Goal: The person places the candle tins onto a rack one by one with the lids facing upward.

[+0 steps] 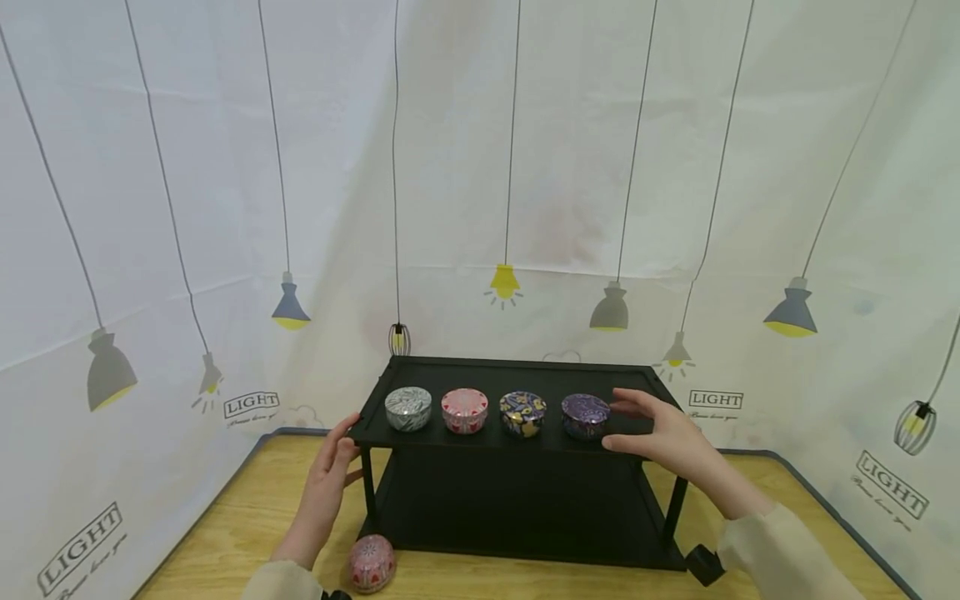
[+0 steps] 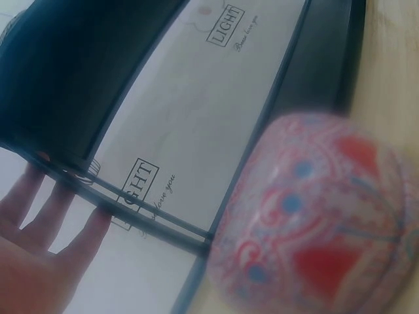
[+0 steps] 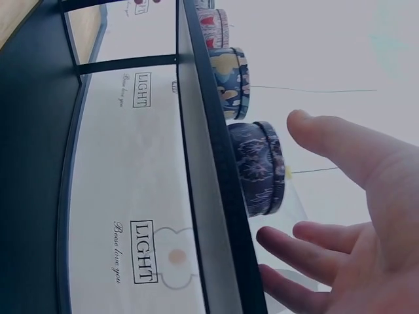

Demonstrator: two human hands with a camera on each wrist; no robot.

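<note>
My left hand (image 1: 324,487) touches the left edge of a black two-tier shelf (image 1: 487,373), its fingers extended against the frame in the left wrist view. A row of round patterned tins stands on the upper tier: a silver-grey tin (image 1: 408,409), a pink tin (image 1: 464,412), a navy and yellow tin (image 1: 522,415) and a purple tin (image 1: 585,417). My right hand (image 1: 663,433) is beside the purple tin with fingers and thumb spread. The right wrist view shows a gap between that hand and the purple tin (image 3: 257,169).
Another pink tin (image 1: 371,563) is on the wooden table (image 1: 255,508), by the shelf's front left corner; it looms large in the left wrist view. The lower tier (image 1: 517,508) lies under the tins. A white backdrop (image 1: 465,167) with printed lamps surrounds the table.
</note>
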